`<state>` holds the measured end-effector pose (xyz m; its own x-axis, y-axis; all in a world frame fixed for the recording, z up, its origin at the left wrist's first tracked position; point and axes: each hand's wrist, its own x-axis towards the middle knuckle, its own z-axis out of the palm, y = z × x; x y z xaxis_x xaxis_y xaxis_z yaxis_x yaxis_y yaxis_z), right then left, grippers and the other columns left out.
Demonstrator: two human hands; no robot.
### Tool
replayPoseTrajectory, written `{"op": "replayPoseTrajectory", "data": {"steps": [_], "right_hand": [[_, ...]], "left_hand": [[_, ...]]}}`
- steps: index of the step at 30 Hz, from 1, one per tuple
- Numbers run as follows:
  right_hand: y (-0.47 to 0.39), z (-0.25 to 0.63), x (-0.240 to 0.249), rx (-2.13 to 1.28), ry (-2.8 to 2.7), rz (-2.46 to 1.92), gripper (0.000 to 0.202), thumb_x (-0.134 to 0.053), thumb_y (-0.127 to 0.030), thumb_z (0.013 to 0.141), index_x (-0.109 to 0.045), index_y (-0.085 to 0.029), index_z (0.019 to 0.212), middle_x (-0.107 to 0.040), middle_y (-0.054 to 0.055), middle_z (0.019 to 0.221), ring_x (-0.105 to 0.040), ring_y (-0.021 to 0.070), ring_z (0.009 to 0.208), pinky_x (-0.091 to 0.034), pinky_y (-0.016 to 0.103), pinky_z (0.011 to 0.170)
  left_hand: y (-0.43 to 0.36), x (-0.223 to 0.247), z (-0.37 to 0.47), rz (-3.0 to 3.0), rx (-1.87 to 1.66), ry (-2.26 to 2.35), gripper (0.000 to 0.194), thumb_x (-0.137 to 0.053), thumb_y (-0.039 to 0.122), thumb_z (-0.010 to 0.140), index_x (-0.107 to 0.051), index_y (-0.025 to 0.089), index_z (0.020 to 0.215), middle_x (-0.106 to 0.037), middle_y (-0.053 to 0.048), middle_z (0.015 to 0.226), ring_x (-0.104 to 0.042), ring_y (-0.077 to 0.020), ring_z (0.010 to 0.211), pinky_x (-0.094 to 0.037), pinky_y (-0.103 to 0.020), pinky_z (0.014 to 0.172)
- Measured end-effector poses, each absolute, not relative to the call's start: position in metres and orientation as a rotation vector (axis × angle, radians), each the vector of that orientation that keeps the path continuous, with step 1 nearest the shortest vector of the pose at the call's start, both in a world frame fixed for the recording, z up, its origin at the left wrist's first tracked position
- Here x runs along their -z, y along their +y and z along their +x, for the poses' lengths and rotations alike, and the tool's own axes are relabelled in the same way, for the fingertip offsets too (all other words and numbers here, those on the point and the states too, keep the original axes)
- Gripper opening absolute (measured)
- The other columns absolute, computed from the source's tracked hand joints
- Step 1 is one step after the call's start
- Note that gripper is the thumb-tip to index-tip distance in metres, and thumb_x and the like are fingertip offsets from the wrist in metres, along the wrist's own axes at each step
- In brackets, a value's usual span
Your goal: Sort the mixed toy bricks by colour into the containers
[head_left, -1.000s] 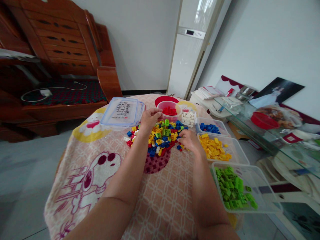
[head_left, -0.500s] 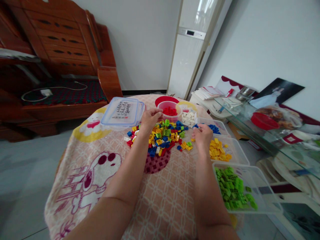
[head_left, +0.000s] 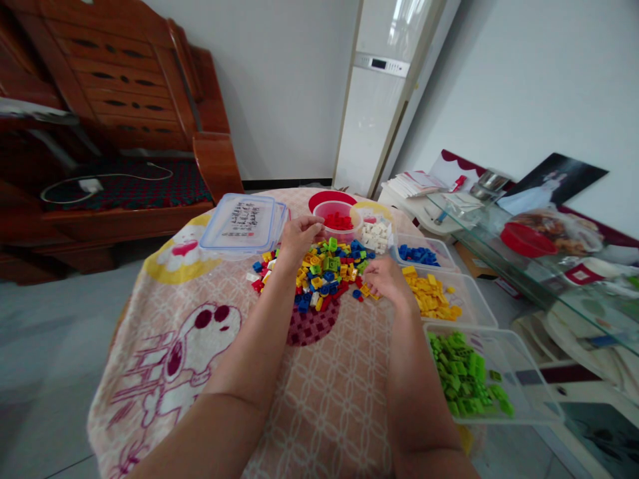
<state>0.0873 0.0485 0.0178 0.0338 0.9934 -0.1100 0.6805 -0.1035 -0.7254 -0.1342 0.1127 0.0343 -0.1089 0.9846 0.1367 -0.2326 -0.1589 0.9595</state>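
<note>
right hand [head_left: 385, 277]: fingers curled, grip can't tell | mixed brick pile [head_left: 328, 271]: left of those fingertips, long axis left-right | stray blue brick [head_left: 356, 293]: just left too (right hand nearer) | left hand [head_left: 298, 238]: by pink bowl [head_left: 343, 235], fingers bent, hold unclear

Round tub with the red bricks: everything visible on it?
The round, translucent, pinkish plastic tub stands upright and open on the patterned pink tablecloth, just beyond the heap of multicoloured plastic bricks. Red plastic bricks lie inside. The left hand is at the left side of its rim; contact is unclear.
</note>
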Motion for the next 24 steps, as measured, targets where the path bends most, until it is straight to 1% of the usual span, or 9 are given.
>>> {"op": "replayPoseTrajectory", "data": {"steps": [2,6,9,12,18,21,24], "right_hand": [[0.044,0.08,-0.02,-0.93,-1.821,-1.889,0.008,-0.063,-0.018,0.077,-0.07,-0.017,0.072,-0.061,-0.002,0.049,-0.061,0.0139,0.043,-0.043,0.02,0.045],[0.041,0.071,-0.021,-0.926,-1.981,-1.949,0.008,-0.067,-0.014,0.076,-0.069,-0.018,0.069,-0.063,-0.001,0.049,-0.06,0.014,0.041,-0.045,0.021,0.048],[0.041,0.066,-0.023,-0.952,-2.057,-2.016,0.008,-0.069,-0.01,0.074,-0.07,-0.018,0.071,-0.062,-0.002,0.049,-0.06,0.0131,0.041,-0.045,0.021,0.049],[0.041,0.062,-0.025,-0.969,-2.14,-2.103,0.011,-0.068,-0.007,0.075,-0.07,-0.017,0.073,-0.061,-0.001,0.049,-0.061,0.0136,0.044,-0.046,0.021,0.051],[0.042,0.063,-0.021,-0.962,-2.138,-2.079,0.013,-0.066,-0.007,0.076,-0.069,-0.018,0.07,-0.064,0.001,0.055,-0.063,0.0164,0.047,-0.047,0.024,0.053],[0.043,0.068,-0.018,-0.894,-2.068,-1.995,0.009,-0.066,-0.011,0.075,-0.071,-0.019,0.074,-0.065,0.001,0.056,-0.066,0.0189,0.053,-0.049,0.027,0.058],[0.047,0.074,-0.015,-0.686,-1.94,-1.91,0.012,-0.067,-0.013,0.074,-0.074,-0.019,0.082,-0.07,0.002,0.065,-0.07,0.0208,0.067,-0.052,0.029,0.069]], "left_hand": [[0.112,-0.035,-0.134,1.09,-1.493,1.015,0.018,-0.069,0.021,0.071,-0.073,0.011,0.086,-0.073,-0.003,0.072,-0.068,-0.0126,0.064,-0.06,-0.028,0.071],[0.113,-0.035,-0.135,1.087,-1.493,1.019,0.019,-0.069,0.021,0.071,-0.073,0.011,0.087,-0.072,-0.003,0.071,-0.067,-0.0127,0.065,-0.059,-0.027,0.071],[0.115,-0.035,-0.136,1.083,-1.499,1.026,0.018,-0.069,0.021,0.071,-0.072,0.011,0.086,-0.072,-0.003,0.072,-0.067,-0.0126,0.065,-0.058,-0.027,0.07],[0.115,-0.035,-0.137,1.078,-1.493,1.037,0.019,-0.07,0.021,0.071,-0.072,0.011,0.087,-0.072,-0.002,0.071,-0.067,-0.0122,0.065,-0.058,-0.026,0.07],[0.115,-0.033,-0.138,1.097,-1.505,1.015,0.019,-0.067,0.021,0.071,-0.072,0.012,0.087,-0.072,-0.002,0.072,-0.068,-0.012,0.065,-0.057,-0.026,0.07],[0.117,-0.031,-0.138,1.101,-1.507,1.008,0.019,-0.067,0.021,0.072,-0.072,0.011,0.087,-0.072,-0.003,0.073,-0.068,-0.0121,0.066,-0.057,-0.025,0.069],[0.118,-0.031,-0.138,1.099,-1.501,1.008,0.019,-0.068,0.021,0.072,-0.072,0.011,0.087,-0.073,-0.003,0.073,-0.068,-0.0123,0.066,-0.057,-0.025,0.068]]}}
